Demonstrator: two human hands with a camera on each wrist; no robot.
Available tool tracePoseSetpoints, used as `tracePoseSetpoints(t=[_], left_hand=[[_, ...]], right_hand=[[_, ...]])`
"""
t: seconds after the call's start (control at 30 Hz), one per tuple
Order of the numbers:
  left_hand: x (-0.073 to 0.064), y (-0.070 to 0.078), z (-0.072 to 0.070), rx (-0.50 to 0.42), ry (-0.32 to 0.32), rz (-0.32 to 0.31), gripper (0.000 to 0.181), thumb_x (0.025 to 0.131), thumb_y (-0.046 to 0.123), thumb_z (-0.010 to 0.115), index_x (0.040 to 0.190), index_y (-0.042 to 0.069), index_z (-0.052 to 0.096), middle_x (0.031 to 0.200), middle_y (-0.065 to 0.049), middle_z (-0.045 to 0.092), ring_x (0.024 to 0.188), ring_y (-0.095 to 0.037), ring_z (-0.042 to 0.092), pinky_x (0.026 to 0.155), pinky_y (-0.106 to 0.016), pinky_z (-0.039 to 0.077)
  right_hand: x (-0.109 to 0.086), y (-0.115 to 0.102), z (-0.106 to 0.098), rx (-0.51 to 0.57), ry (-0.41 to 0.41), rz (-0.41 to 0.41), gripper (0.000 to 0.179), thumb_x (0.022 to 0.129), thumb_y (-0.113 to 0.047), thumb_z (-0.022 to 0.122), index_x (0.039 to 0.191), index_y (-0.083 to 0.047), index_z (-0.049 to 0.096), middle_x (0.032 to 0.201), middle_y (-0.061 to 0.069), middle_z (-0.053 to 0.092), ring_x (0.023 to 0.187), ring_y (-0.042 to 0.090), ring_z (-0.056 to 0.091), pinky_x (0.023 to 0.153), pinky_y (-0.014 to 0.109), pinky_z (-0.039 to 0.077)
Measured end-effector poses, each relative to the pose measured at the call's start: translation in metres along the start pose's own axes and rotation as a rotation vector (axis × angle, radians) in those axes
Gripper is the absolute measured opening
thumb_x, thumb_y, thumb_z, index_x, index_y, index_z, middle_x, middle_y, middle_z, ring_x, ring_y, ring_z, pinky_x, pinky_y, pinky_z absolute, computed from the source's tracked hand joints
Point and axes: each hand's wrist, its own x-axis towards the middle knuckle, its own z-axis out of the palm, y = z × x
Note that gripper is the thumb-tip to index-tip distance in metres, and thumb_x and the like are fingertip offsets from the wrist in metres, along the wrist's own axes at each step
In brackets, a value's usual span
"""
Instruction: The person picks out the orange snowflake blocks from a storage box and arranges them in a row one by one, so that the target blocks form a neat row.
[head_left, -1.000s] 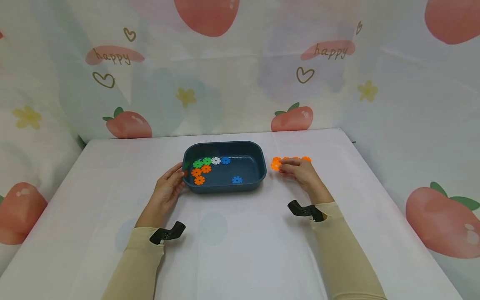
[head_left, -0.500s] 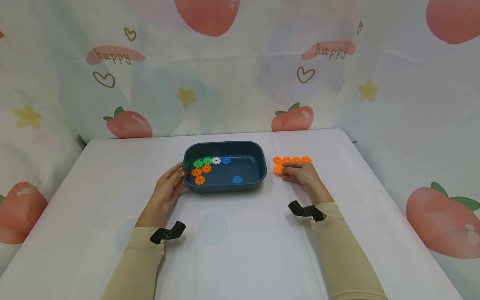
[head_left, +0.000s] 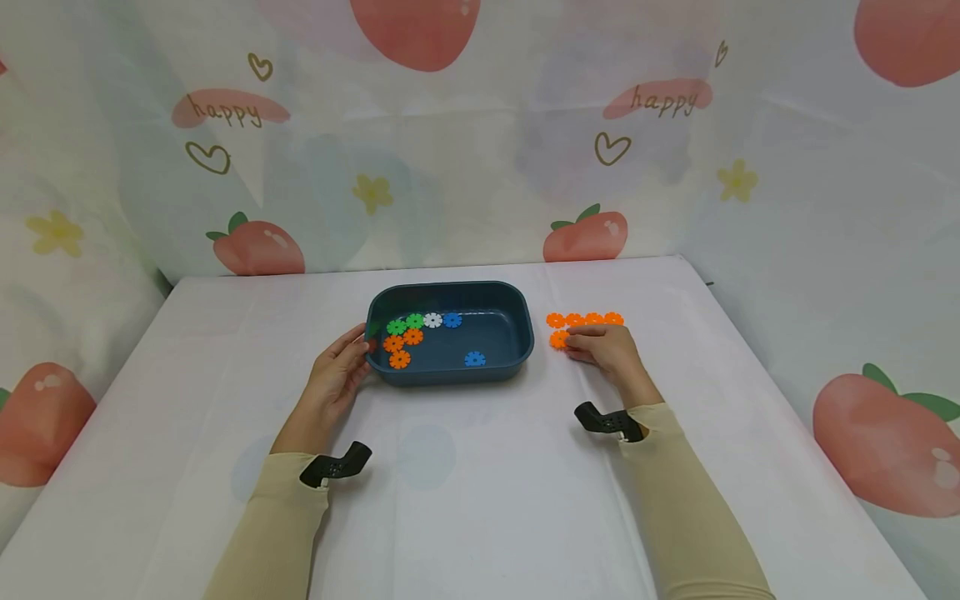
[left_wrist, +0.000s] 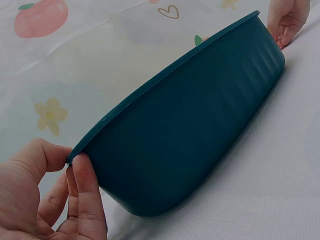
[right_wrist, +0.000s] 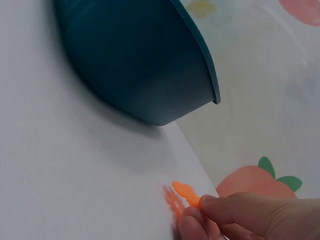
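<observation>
My left hand [head_left: 333,375] holds the left end of a dark teal plastic tub [head_left: 442,377]; in the left wrist view, thumb and fingers pinch its rim [left_wrist: 165,75]. To the right of the tub, my right hand [head_left: 613,354] pinches an orange flower-shaped plastic disc [head_left: 558,339] between thumb and fingers. In the right wrist view the disc [right_wrist: 185,192] tilts close over the white cloth, its shadow beside it. A row of several like orange discs [head_left: 575,320] lies just behind that hand, partly covered by it.
Inside the tub lie orange discs [head_left: 393,343], green discs [head_left: 415,321], a white disc [head_left: 432,320] and blue discs [head_left: 475,359]. White cloth [head_left: 450,517] covers the table. A printed fabric backdrop [head_left: 465,167] stands behind and at both sides.
My right hand has shifted slightly right and toward me, bringing the orange disc from against the row's left end to just in front of it. The left hand and tub stay put.
</observation>
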Motion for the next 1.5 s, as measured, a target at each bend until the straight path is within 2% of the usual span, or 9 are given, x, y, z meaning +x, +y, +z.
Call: tracePoseSetpoints(t=[0.13,0.27,0.6,0.83,0.97,1.1,1.2,1.33,1.5], left_hand=[[0.000,0.000,0.000,0.000,-0.004,0.000,0.047,0.100,0.011,0.056,0.146,0.013,0.047,0.133,-0.006,0.051,0.085,-0.006,0.059,0.072,-0.012,0.052],[-0.001,0.001,0.000,-0.005,0.001,-0.002,0.047,0.100,0.010,0.056,0.146,0.013,0.047,0.133,-0.006,0.051,0.086,-0.006,0.060,0.071,-0.013,0.052],[0.000,0.002,0.001,-0.023,0.012,-0.016,0.047,0.099,0.011,0.057,0.145,0.016,0.049,0.139,-0.005,0.049,0.086,-0.006,0.060,0.070,-0.013,0.053],[0.001,0.002,0.000,-0.020,0.009,-0.019,0.048,0.099,0.011,0.056,0.146,0.016,0.048,0.135,-0.004,0.050,0.086,-0.006,0.059,0.069,-0.012,0.052],[0.001,0.002,0.000,-0.026,0.008,-0.019,0.048,0.099,0.010,0.057,0.146,0.016,0.048,0.134,-0.003,0.051,0.086,-0.006,0.059,0.069,-0.013,0.052],[0.001,0.002,0.000,-0.027,0.012,-0.018,0.047,0.099,0.011,0.057,0.145,0.017,0.049,0.133,-0.003,0.051,0.087,-0.007,0.059,0.070,-0.013,0.053],[0.002,0.002,-0.001,-0.021,0.019,-0.017,0.047,0.099,0.011,0.057,0.145,0.016,0.050,0.132,-0.003,0.052,0.087,-0.007,0.059,0.070,-0.013,0.053],[0.002,0.001,-0.001,-0.021,0.020,-0.011,0.047,0.099,0.010,0.057,0.145,0.015,0.049,0.132,-0.004,0.053,0.086,-0.007,0.060,0.070,-0.013,0.053],[0.002,0.000,0.000,-0.023,0.004,-0.009,0.047,0.100,0.009,0.055,0.146,0.013,0.048,0.137,-0.007,0.050,0.086,-0.006,0.061,0.070,-0.013,0.052]], right_hand=[[0.000,0.001,0.002,-0.079,0.053,-0.022,0.037,0.089,-0.003,0.069,0.122,0.011,0.063,0.115,0.024,0.064,0.069,0.004,0.069,0.072,0.020,0.057],[-0.002,0.000,0.003,-0.125,0.085,-0.036,0.035,0.088,-0.003,0.070,0.120,0.011,0.065,0.117,0.028,0.063,0.068,0.005,0.070,0.070,0.020,0.057],[-0.003,-0.003,0.004,-0.297,0.112,-0.053,0.032,0.088,-0.010,0.072,0.115,0.006,0.069,0.113,0.025,0.066,0.065,0.002,0.068,0.067,0.015,0.055],[-0.006,-0.006,0.003,-0.391,0.121,-0.089,0.032,0.086,-0.013,0.074,0.113,0.005,0.071,0.106,0.022,0.070,0.063,-0.001,0.065,0.063,0.011,0.051],[-0.010,-0.011,0.004,-0.385,0.100,-0.082,0.034,0.087,-0.013,0.073,0.115,0.005,0.070,0.111,0.023,0.068,0.076,0.013,0.072,0.071,0.018,0.056],[-0.015,-0.021,0.006,-0.443,0.101,-0.098,0.036,0.089,-0.020,0.072,0.118,0.000,0.070,0.118,0.021,0.067,0.104,0.025,0.067,0.086,0.027,0.054],[-0.020,-0.029,0.008,-0.405,0.069,-0.116,0.037,0.090,-0.022,0.070,0.121,0.000,0.068,0.119,0.020,0.067,0.105,0.024,0.067,0.089,0.027,0.054],[-0.031,-0.041,0.013,-0.206,-0.021,-0.150,0.037,0.092,-0.015,0.069,0.122,0.006,0.065,0.115,0.022,0.068,0.084,0.014,0.073,0.079,0.025,0.057],[-0.050,-0.058,0.027,-0.099,-0.120,-0.186,0.036,0.092,-0.013,0.069,0.121,0.008,0.064,0.110,0.020,0.069,0.077,0.007,0.071,0.077,0.024,0.058]])
